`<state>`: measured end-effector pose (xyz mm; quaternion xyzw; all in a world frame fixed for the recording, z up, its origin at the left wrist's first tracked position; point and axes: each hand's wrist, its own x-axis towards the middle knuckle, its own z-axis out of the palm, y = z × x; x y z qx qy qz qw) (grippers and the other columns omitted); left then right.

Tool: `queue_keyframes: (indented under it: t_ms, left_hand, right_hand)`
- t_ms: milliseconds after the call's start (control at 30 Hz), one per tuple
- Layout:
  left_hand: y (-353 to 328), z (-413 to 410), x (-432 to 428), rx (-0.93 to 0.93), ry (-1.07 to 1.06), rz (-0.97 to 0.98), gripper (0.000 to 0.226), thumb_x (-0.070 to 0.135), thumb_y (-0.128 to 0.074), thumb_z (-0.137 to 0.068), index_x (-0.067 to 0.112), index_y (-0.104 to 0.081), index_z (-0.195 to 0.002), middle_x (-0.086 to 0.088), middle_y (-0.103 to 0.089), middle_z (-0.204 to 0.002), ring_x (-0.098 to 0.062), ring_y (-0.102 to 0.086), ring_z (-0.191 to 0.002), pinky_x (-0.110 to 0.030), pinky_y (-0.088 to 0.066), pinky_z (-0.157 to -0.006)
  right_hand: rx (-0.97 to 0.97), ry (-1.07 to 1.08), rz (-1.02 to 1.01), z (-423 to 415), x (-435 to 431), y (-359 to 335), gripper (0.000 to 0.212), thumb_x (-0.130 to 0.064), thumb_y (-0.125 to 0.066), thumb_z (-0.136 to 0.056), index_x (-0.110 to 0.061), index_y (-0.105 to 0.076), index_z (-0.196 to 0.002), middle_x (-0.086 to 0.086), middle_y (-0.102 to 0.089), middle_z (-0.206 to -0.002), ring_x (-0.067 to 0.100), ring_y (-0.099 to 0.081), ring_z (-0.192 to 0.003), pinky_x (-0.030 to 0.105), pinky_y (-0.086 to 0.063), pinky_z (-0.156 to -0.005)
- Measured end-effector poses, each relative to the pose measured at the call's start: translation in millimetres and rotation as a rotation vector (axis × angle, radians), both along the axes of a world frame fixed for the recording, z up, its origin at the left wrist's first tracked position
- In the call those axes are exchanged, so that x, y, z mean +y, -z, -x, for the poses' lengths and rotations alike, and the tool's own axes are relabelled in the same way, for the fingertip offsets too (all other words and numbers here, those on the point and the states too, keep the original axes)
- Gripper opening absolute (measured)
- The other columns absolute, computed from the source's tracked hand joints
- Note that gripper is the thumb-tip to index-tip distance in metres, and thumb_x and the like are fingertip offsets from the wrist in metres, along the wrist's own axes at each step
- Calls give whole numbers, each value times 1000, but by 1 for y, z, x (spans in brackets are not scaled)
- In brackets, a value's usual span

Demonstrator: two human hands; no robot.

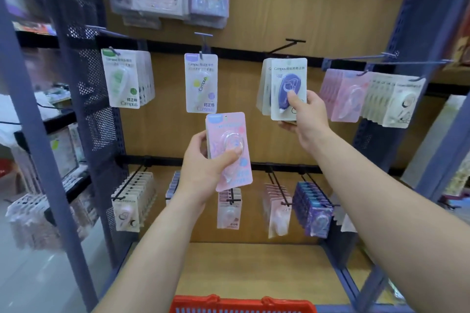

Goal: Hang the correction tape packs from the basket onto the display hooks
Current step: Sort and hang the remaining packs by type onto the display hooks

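Mid-hanging, my right hand (309,114) pinches a purple pack (288,84) just under its hook (282,46), my left hand (201,173) grips a pink pack (229,150); next, I reckon, its hole must meet the hook's tip.

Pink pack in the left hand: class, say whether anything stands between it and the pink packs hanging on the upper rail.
Yes: the right hand and the purple pack it grips sit between the pink pack and the hanging pink packs at upper right.
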<state>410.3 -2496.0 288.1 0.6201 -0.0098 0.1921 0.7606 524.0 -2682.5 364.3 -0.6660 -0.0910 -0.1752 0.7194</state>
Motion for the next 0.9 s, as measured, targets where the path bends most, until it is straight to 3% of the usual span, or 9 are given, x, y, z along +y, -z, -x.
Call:
queue_keyframes:
  t_ms: [133,367,667,800,900]
  left_hand:
    - [1,-5,-6,-4,13,12,53,12,-83,-83,22,-57,-129,5,-74,-114,-5,-75,-91,-21,-59,-65]
    - [4,-9,-9,23,10,9,59,18,-85,-81,24,-56,-133,6,-73,-118,-9,-75,-97,-30,-63,-74]
    - [6,-13,-6,36,-2,18,56,17,-85,-82,23,-57,-130,6,-73,-117,-11,-75,-99,-39,-63,-84]
    - [8,-15,-4,44,-3,19,59,18,-85,-81,23,-57,-132,6,-73,-118,-12,-75,-100,-39,-63,-83]
    - [10,-16,-4,49,1,16,58,19,-85,-81,23,-57,-132,5,-73,-119,-13,-74,-101,-40,-62,-85]
  right_hand:
    - [-34,-26,3,-4,-7,6,14,-30,-61,-103,-23,-61,-115,0,-74,-111,17,-75,-94,37,-64,-74]
    - [-28,-49,-36,-13,-12,1,26,-32,-60,-103,-16,-62,-123,3,-74,-111,20,-75,-94,33,-61,-67]
    - [-25,-44,8,-20,-12,-6,24,-32,-62,-102,-15,-68,-119,2,-75,-106,17,-75,-89,31,-61,-66]
    - [33,-22,21,-29,-4,-10,25,-31,-66,-100,-11,-67,-115,3,-74,-104,18,-76,-88,33,-63,-67]
    - [150,-21,25,-34,0,0,40,-37,-70,-96,-9,-58,-122,4,-70,-113,19,-73,-95,37,-64,-71]
